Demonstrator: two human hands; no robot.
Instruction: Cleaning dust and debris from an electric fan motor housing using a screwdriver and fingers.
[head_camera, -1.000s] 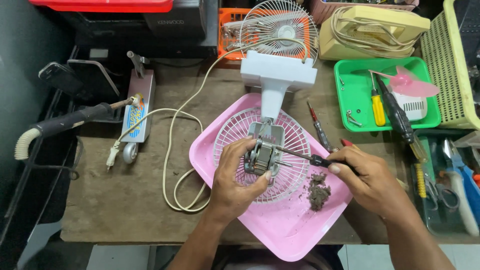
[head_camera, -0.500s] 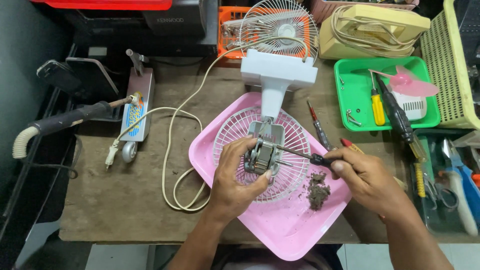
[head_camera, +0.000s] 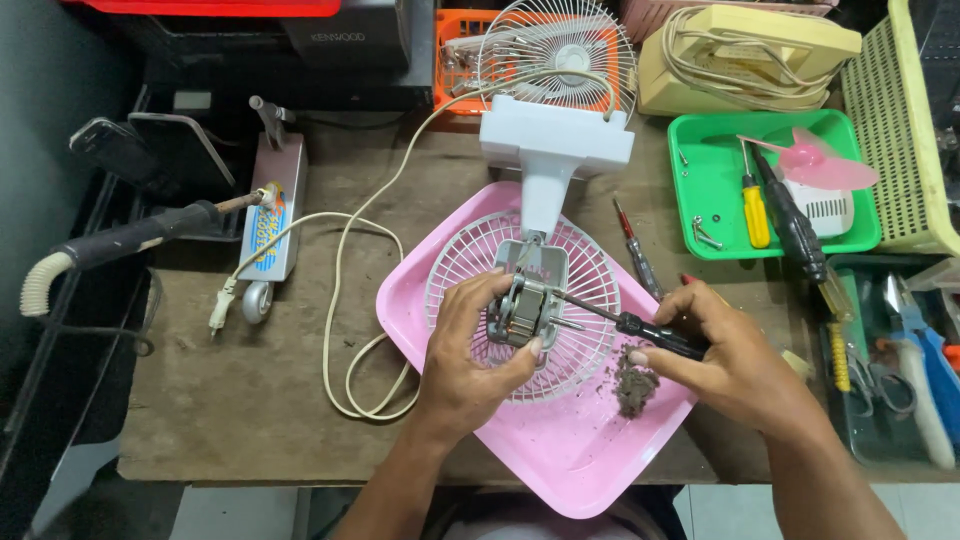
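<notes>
We hold the small fan motor (head_camera: 525, 312) with our left hand (head_camera: 470, 365), fingers closed around its metal frame, over the white wire grille (head_camera: 470, 262) that lies in the pink tray (head_camera: 560, 455) on the wooden counter (head_camera: 230, 410). Our right hand (head_camera: 735, 360) grips a black-handled screwdriver (head_camera: 655, 335), its thin shaft reaching the motor's side. A clump of grey dust (head_camera: 633, 385) sits in the tray just beside the right hand. The white fan base (head_camera: 555, 150) stands at the tray's far edge.
</notes>
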